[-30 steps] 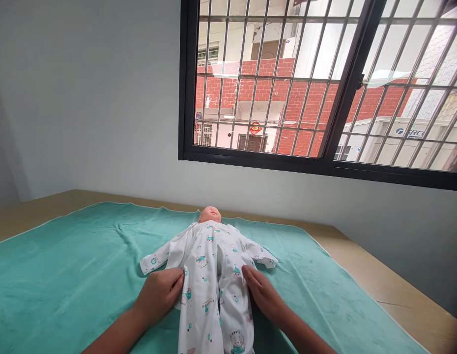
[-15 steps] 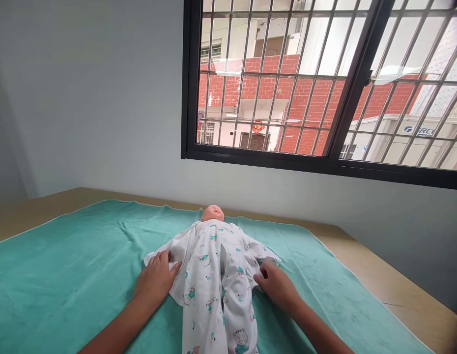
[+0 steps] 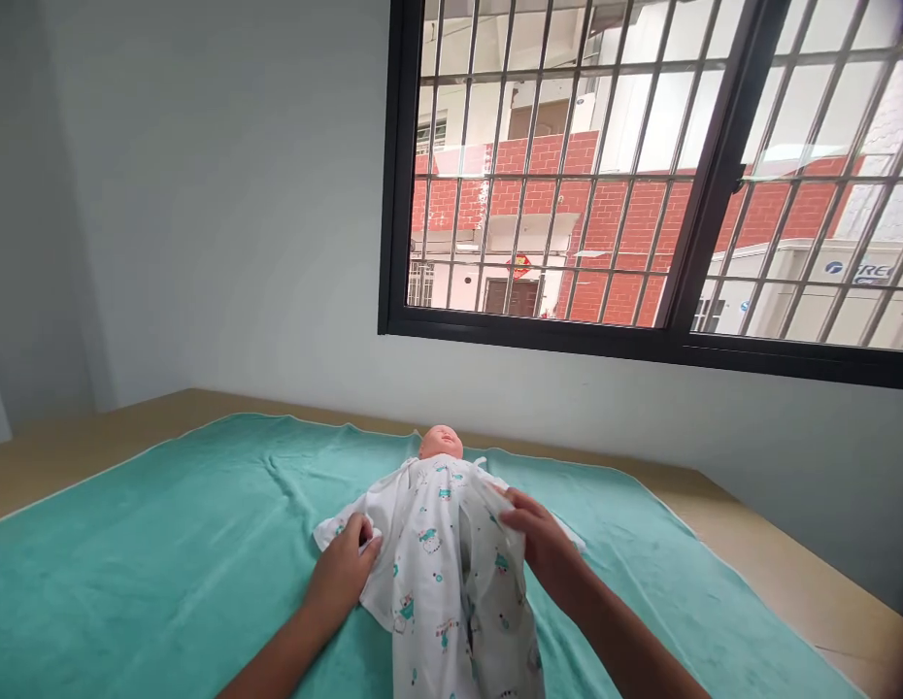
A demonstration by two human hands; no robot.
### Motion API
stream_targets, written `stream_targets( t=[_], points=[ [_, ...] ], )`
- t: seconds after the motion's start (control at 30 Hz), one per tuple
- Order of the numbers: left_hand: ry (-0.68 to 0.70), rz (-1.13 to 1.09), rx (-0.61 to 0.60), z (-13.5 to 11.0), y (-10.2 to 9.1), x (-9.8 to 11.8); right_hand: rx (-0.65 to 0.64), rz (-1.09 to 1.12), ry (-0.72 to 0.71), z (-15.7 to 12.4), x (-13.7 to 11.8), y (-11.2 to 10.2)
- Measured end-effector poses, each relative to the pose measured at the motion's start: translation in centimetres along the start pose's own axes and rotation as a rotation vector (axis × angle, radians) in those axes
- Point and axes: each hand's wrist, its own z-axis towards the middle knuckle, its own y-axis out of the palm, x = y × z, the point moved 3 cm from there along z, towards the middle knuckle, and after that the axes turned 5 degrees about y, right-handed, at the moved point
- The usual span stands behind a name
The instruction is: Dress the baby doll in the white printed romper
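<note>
A baby doll (image 3: 442, 443) lies on its back, its head at the far end. It is covered by a white baby outfit (image 3: 429, 573) with small green animal prints, whose legs stretch toward me. My left hand (image 3: 342, 568) is closed, pinching the white cloth by the sleeve on the left. On the other side, my right hand (image 3: 543, 544) has its fingers bent at the outfit's edge below the shoulder, gripping the cloth. Its fingertips are slightly blurred. The doll's body and limbs are hidden under the outfit.
A green blanket (image 3: 204, 573) is spread beneath the doll on a wooden surface (image 3: 757, 553). A pale wall (image 3: 240, 243) rises behind it, with a dark-framed, barred window (image 3: 539, 335) at the upper right.
My right hand has moved from the lower sleeve up to the outfit's side by the chest. My left fingers have curled into the cloth. The camera view has shifted slightly.
</note>
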Motion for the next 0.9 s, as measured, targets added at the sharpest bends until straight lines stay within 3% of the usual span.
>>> stream_targets(
  t=[0.1,0.2,0.33,0.4,0.47,0.57,0.63,0.7,0.8,0.87,0.9],
  points=[
    [-0.005,-0.222,0.069,0.3,-0.1,-0.6,-0.043,-0.431,-0.242,0.2,0.6,3.6],
    [0.009,-0.401,0.168,0.5,-1.0,-0.1,0.003,-0.702,-0.417,-0.6,2.1,5.5],
    [0.147,-0.398,0.202,-0.6,-2.3,4.1,0.030,-0.789,-0.448,-1.0,3.6,5.5],
    [0.392,-0.307,0.124,-2.1,-1.7,7.2,0.041,-0.791,-0.456,-0.9,3.9,5.1],
    [0.684,-0.231,-0.036,-4.1,0.0,9.7,0.053,-0.780,-0.462,-0.7,4.1,4.7],
    [0.781,-0.192,-0.196,-6.5,2.6,10.5,0.094,-0.686,-0.461,-0.6,4.4,4.1],
    [0.772,-0.198,-0.125,-6.8,2.5,9.9,0.126,-0.572,-0.453,-0.4,4.4,3.7],
    [0.713,-0.214,0.063,-5.7,1.2,9.1,0.178,-0.488,-0.424,0.2,3.9,3.1],
    [0.340,-0.263,0.301,-1.5,-0.9,7.8,0.287,-0.519,-0.279,2.5,2.8,2.3],
    [0.049,-0.343,0.284,2.0,-0.9,7.5,0.339,-0.610,-0.157,4.6,1.9,1.9],
    [-0.055,-0.384,0.200,3.7,-0.3,7.5,0.357,-0.667,-0.112,5.6,1.5,1.8]
  ],
)
